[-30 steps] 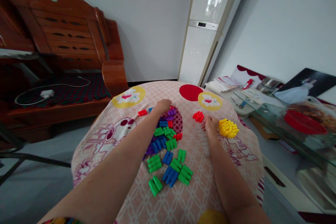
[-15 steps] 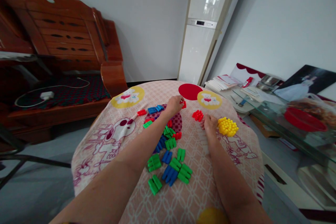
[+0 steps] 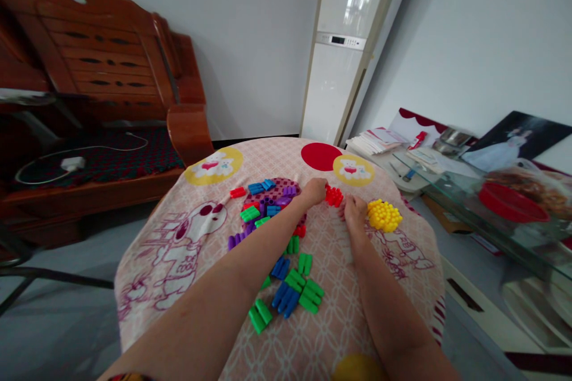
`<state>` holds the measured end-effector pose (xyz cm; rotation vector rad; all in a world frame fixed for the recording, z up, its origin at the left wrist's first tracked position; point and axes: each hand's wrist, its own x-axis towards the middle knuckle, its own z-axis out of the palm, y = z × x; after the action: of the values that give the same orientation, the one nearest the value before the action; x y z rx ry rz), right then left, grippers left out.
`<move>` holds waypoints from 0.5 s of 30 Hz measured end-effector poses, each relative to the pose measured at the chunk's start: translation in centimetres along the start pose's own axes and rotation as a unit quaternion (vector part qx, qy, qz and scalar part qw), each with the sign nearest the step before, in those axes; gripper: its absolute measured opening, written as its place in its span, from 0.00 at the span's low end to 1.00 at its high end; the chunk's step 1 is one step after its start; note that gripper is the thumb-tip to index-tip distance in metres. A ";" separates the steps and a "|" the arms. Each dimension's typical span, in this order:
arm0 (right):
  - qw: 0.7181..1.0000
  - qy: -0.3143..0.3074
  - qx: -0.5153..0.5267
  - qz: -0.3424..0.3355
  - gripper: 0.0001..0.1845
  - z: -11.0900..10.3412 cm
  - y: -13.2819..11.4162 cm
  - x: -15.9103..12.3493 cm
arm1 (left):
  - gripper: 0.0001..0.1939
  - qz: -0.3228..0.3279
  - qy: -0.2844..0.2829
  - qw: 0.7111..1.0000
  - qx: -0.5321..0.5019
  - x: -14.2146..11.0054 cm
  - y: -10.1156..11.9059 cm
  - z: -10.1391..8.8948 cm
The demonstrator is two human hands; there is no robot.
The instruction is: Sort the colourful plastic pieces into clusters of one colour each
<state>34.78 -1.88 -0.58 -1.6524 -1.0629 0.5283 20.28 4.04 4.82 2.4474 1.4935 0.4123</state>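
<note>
Held the left hand (image 3: pixel 316 191) at the left edge of the red block cluster (image 3: pixel 335 195) on the cloth-covered surface (image 3: pixel 335 327); rested the right hand (image 3: pixel 354 211) between that and the yellow block cluster (image 3: pixel 385 216); could not clearly tell the state or contents of either grip; saw green blocks (image 3: pixel 311 296) and blue blocks (image 3: pixel 286 300) lying beside the left forearm (image 3: pixel 241 274)

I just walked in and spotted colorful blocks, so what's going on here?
A person's left hand is at the left edge of a cluster of red toy blocks; whether it grips one is unclear. The right hand rests between that cluster and a yellow one. Green, blue and purple blocks lie mixed on the patterned tablecloth.
</note>
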 end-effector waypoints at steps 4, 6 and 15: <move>1.000 -0.007 0.003 -0.006 0.21 -0.1 0.2 0.1 | 0.24 0.008 -0.026 1.000 -0.006 -0.2 -0.1 -1.2; 1.000 -0.012 0.014 0.001 0.21 -0.1 0.2 0.1 | 0.25 0.023 -0.031 0.999 -0.014 -0.7 -0.6 -2.5; 0.999 -0.007 0.033 0.032 0.18 0.0 -0.3 0.0 | 0.19 -0.107 0.097 0.990 -0.002 -7.7 -10.8 -8.7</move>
<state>34.67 -1.88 -0.35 -1.6312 -0.9962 0.6105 4.86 2.50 8.26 2.2657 1.8085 0.6216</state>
